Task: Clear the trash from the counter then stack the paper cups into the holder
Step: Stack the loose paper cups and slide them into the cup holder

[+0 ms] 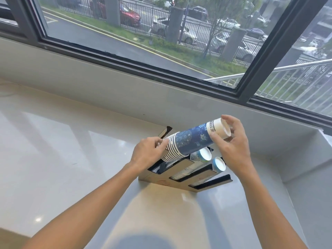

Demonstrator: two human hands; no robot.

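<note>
Head view: hands (190,150) around cup stack (192,141)

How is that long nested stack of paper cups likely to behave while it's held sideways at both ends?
The cup stack is probably light, being thin paper. Held nearly level between the left hand and right hand, it might slide apart. Being round, it would likely roll on the glossy counter.

Window (136,38) w/ dark frame behind; outside: red car (129,16), fence (143,15), road.
</note>
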